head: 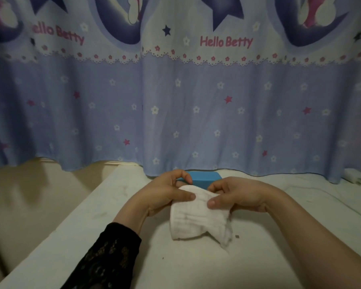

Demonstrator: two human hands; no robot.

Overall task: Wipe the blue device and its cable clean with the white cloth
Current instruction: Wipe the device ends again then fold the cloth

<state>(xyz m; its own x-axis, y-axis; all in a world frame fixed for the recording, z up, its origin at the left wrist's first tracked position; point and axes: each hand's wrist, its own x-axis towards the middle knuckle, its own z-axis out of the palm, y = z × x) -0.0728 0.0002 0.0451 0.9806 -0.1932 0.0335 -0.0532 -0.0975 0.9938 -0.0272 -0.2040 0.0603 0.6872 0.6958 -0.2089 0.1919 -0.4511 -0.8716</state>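
A white cloth (198, 217) hangs folded just above the white table (92, 236). My left hand (165, 192) pinches its upper left edge between thumb and fingers. My right hand (236, 195) pinches its upper right edge the same way. Just behind both hands lies the blue device (204, 178), a flat blue box at the curtain's foot, partly hidden by my fingers and the cloth. A thin pale cable (321, 191) runs across the table at the right; whether it joins the device I cannot tell.
A blue patterned curtain (175, 111) hangs along the table's far edge. White items (355, 176) sit at the far right. The table's left edge drops off beside a beige surface (29, 195). A small dark speck (237, 236) lies near the cloth.
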